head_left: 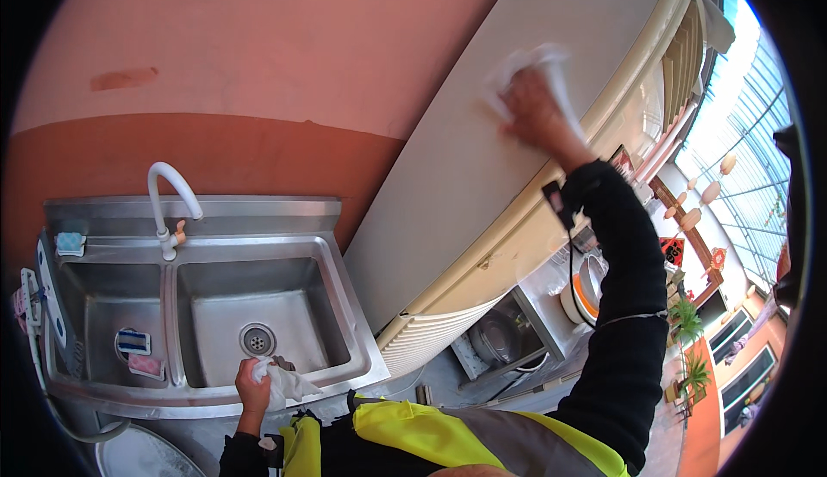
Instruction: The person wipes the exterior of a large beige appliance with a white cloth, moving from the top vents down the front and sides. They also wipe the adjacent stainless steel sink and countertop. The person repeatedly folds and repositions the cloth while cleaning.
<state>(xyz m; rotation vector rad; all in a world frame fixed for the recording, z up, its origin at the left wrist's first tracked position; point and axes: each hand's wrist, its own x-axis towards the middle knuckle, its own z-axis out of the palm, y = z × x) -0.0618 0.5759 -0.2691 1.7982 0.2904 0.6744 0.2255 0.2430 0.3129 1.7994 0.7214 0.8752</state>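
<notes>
My right hand point(536, 108) is raised against the grey side panel point(448, 184) of a tall cream appliance with louvred vents. A white cloth point(551, 55) lies beneath and around its fingers, pressed to the panel; both are smeared by motion. Low down, my left hand point(251, 384) is closed on another crumpled white cloth point(291, 386), over the front edge of the stainless steel double sink point(366, 361). Part of that cloth hangs out to the right of the fingers.
A white curved tap point(175, 180) stands behind the sink. Sponges point(146, 366) lie in the left basin, and another sponge point(71, 243) sits on the back left corner. A round basin point(142, 455) is below at the left. Metal shelving point(534, 322) stands beyond the appliance.
</notes>
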